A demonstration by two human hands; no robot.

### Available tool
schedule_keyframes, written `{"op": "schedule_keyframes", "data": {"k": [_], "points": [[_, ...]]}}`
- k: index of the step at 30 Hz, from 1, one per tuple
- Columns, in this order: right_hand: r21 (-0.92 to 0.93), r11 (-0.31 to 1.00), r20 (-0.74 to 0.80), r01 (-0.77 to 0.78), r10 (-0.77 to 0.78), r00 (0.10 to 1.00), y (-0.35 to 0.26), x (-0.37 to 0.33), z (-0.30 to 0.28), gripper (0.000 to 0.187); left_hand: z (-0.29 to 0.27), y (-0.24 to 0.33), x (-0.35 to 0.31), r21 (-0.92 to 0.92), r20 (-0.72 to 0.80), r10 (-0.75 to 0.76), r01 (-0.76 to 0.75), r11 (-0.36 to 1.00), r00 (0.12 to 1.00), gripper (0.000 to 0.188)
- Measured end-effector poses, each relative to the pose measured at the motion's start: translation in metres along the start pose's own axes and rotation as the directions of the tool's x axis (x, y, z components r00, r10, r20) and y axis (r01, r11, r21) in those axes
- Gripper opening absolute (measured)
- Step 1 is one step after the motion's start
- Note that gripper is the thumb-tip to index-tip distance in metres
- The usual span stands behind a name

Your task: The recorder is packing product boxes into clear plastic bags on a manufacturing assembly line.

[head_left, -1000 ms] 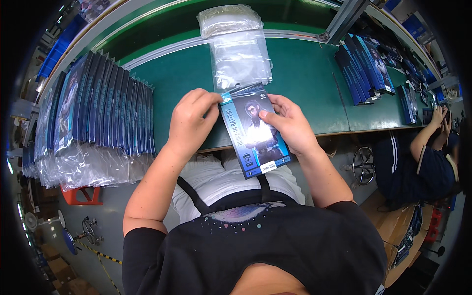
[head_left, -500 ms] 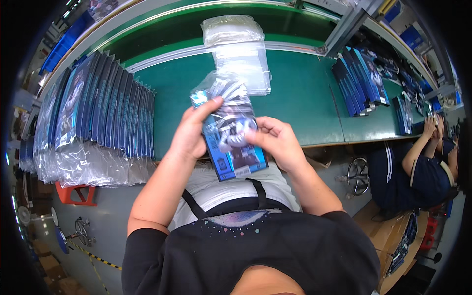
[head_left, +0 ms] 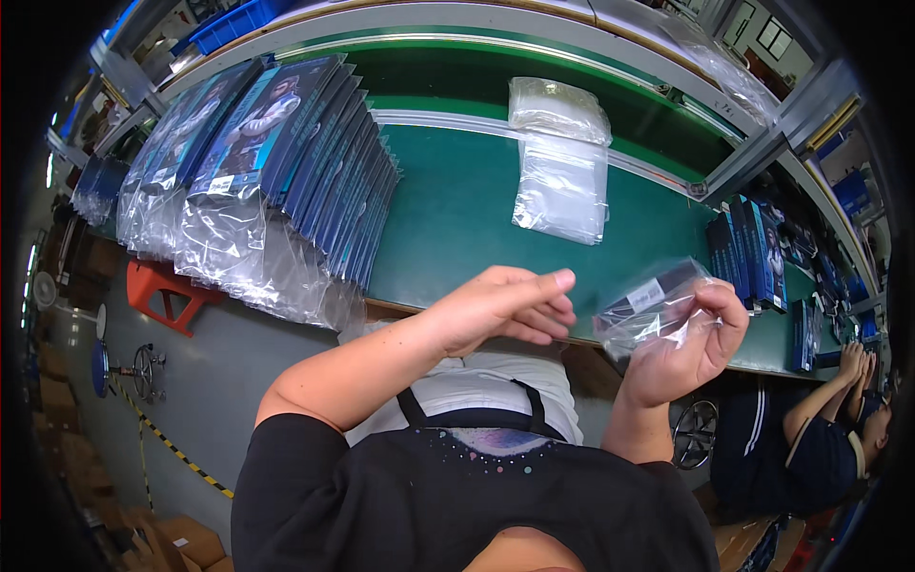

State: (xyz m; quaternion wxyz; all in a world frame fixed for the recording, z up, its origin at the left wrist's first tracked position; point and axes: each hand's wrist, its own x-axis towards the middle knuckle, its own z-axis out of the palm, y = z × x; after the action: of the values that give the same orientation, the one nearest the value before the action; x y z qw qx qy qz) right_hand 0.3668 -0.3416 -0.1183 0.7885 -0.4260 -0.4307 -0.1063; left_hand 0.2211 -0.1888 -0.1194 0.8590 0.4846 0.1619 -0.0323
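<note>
My right hand [head_left: 691, 343] pinches the open end of a clear plastic bag, with the fingers curled round its edge. Inside that bag is a dark flat box [head_left: 650, 301] with a pale label, tilted above the table's front edge; much of it is hidden by glare and by my hand. My left hand [head_left: 510, 307] hovers to the left of the box, apart from it, fingers stretched out and nothing in them. Farther back on the green table lies a stack of clear plastic bags [head_left: 562, 186].
A long row of bagged blue boxes [head_left: 315, 162] stands at the left, loose bag ends hanging over the edge. More blue boxes [head_left: 748, 250] stand at the right, near a seated co-worker [head_left: 810, 429]. A red stool [head_left: 172, 296] is below the left row.
My left hand has let go of the box. My right hand has brought the bagged box to the right and turned it. The whole view has shifted too.
</note>
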Motion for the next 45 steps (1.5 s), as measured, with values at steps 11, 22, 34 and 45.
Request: {"op": "schedule_keyframes", "data": {"k": [11, 22, 34, 45], "points": [[-0.192, 0.980, 0.565, -0.061, 0.161, 0.809, -0.010, -0.005, 0.038, 0.029, -0.005, -0.002, -0.014, -0.332, -0.292, -0.010, -0.091, 0.939, 0.956, 0.056], [-0.143, 0.760, 0.478, -0.634, 0.614, 0.628, 0.022, 0.008, -0.012, 0.014, -0.036, 0.013, -0.055, -0.167, -0.204, 0.192, -0.227, 0.959, 0.960, 0.065], [-0.329, 0.871, 0.508, -0.365, 0.489, 0.709, 0.018, 0.007, -0.022, 0.002, -0.039, 0.006, -0.054, -0.059, -0.223, 0.189, -0.206, 0.977, 0.956, 0.066], [0.251, 0.695, 0.122, -0.674, 0.668, 0.734, 0.034, -0.007, -0.020, 0.024, 0.003, 0.081, -0.134, 0.793, -0.142, 0.983, -0.581, 0.185, 0.119, 0.051]]}}
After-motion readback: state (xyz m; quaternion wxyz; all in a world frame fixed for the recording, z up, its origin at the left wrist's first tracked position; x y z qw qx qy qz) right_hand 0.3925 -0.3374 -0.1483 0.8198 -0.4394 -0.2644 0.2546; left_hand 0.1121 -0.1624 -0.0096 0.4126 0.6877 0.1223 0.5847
